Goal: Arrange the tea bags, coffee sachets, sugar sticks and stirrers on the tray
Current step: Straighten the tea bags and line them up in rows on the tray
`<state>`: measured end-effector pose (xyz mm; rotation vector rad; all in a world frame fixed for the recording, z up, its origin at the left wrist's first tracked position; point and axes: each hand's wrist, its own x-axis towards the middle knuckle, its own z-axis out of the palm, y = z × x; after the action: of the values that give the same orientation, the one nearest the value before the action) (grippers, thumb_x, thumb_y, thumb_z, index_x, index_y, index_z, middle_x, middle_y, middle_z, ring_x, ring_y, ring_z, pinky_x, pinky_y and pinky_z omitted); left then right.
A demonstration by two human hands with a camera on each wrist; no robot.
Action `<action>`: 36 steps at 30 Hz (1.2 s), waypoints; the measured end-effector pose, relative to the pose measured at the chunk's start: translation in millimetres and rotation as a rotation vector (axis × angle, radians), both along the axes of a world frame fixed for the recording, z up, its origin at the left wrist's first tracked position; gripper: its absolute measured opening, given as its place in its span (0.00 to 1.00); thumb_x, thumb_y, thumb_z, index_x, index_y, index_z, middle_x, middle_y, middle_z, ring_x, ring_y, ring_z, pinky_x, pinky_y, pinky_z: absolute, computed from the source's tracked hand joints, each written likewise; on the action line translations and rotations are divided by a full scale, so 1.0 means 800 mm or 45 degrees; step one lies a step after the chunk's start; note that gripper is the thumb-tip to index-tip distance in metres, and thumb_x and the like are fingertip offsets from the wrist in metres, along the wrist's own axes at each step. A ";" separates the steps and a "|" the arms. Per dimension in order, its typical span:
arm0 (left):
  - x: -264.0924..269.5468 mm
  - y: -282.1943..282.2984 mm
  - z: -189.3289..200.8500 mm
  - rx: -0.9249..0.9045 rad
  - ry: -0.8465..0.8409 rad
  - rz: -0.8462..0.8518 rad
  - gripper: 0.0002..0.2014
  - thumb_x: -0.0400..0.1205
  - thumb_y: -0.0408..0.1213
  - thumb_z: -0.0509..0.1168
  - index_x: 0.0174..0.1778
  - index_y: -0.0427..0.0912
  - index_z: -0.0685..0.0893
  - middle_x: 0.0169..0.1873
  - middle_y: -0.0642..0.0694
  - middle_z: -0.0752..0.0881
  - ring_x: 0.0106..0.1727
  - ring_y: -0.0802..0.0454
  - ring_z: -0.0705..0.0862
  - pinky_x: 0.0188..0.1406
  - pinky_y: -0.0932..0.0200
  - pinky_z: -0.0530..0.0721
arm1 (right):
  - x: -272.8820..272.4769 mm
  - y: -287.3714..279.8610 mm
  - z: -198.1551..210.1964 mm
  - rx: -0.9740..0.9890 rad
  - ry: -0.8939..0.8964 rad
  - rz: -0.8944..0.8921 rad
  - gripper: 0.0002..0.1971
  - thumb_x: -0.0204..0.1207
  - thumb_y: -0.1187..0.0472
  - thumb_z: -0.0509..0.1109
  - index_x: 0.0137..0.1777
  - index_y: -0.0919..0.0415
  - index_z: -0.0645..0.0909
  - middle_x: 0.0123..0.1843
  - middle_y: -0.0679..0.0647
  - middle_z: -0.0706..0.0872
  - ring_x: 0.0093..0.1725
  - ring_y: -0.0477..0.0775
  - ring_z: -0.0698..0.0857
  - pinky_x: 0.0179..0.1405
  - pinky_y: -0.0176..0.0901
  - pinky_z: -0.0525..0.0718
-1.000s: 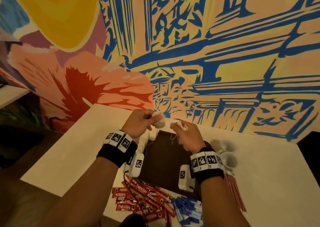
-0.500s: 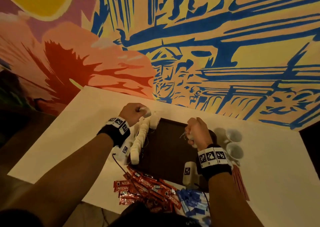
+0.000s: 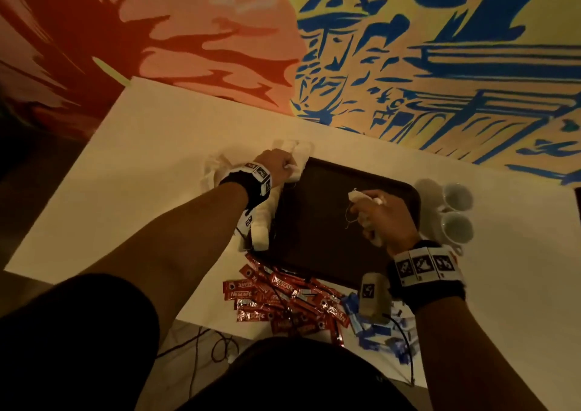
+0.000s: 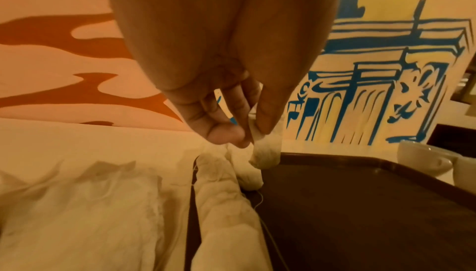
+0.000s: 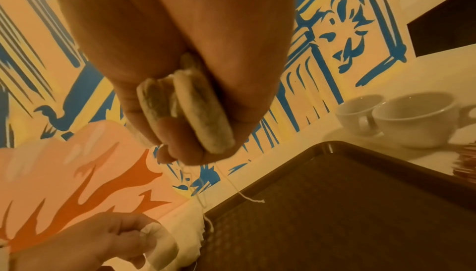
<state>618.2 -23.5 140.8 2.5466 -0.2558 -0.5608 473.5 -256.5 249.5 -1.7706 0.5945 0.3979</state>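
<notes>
While both hands worked above the dark brown tray, each was closed around tea bags. The left hand pinched a single tea bag between thumb and fingertips at the tray's far left corner, with the bag's lower end hanging at the tray rim. A row of tea bags lay along the tray's left edge, and a loose white wrapper pile lay on the worktop just beside that row. The right hand was curled around a small bundle of tea bags over the right half of the tray, with thin strings dangling beneath the fingers. The centre of the tray was bare.

Red coffee sachets lay in a heap on the worktop at the tray's near edge. Blue sugar sticks lay just to the right of that heap. Two white cups stood on the worktop beside the tray's right edge. Whether the red items partly visible near the cups were stirrers could not be determined.
</notes>
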 end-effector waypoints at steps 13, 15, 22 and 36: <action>0.036 -0.015 -0.043 0.218 0.127 -0.121 0.11 0.81 0.42 0.66 0.58 0.53 0.88 0.60 0.43 0.86 0.57 0.39 0.85 0.51 0.54 0.80 | -0.006 0.000 -0.013 0.015 0.006 -0.093 0.09 0.84 0.54 0.72 0.58 0.59 0.84 0.43 0.56 0.87 0.29 0.45 0.77 0.25 0.36 0.75; 0.039 -0.016 -0.045 0.248 0.081 -0.129 0.12 0.81 0.39 0.65 0.59 0.53 0.86 0.62 0.43 0.85 0.60 0.38 0.85 0.52 0.53 0.80 | -0.010 -0.002 -0.015 0.015 -0.005 -0.111 0.10 0.83 0.54 0.73 0.57 0.59 0.85 0.42 0.57 0.87 0.28 0.45 0.77 0.24 0.37 0.75; 0.054 -0.023 -0.040 0.320 -0.038 -0.178 0.12 0.81 0.34 0.68 0.60 0.48 0.87 0.66 0.42 0.83 0.66 0.38 0.82 0.63 0.50 0.80 | -0.021 -0.009 -0.017 0.020 -0.033 -0.116 0.11 0.83 0.53 0.73 0.57 0.60 0.85 0.41 0.56 0.87 0.28 0.44 0.78 0.24 0.37 0.76; 0.007 -0.020 0.033 -0.069 -0.181 0.112 0.14 0.83 0.42 0.68 0.64 0.51 0.83 0.61 0.46 0.81 0.62 0.47 0.80 0.64 0.54 0.76 | -0.035 -0.008 0.007 0.222 -0.087 -0.134 0.12 0.85 0.54 0.69 0.57 0.62 0.88 0.38 0.53 0.86 0.31 0.45 0.78 0.30 0.40 0.76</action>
<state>623.8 -39.5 167.2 2.5343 -0.2048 -0.3361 445.3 -262.5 255.3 -1.5729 0.5840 0.3056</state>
